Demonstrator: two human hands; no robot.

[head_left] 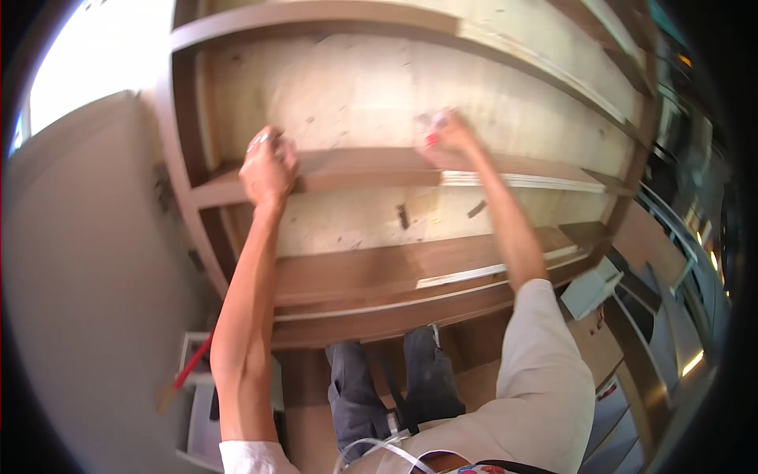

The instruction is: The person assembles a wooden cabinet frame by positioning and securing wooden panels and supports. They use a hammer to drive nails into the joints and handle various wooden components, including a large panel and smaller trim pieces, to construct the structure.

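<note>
Left hand (269, 164) is up around 10 o'clock, fingers curled by the middle shelf (359, 164) at 12; can't tell if it's gripping anything. Right hand (453, 133) at 1 is blurry beside a red bit (432, 139), grip unclear too. I'd brace the left on the shelf and keep right-hand moves short and controlled.

Free room between upper shelf (316, 14) and middle shelf (363, 164); back panel (355, 95) blocks depth, upright (176, 150) bars left.
</note>
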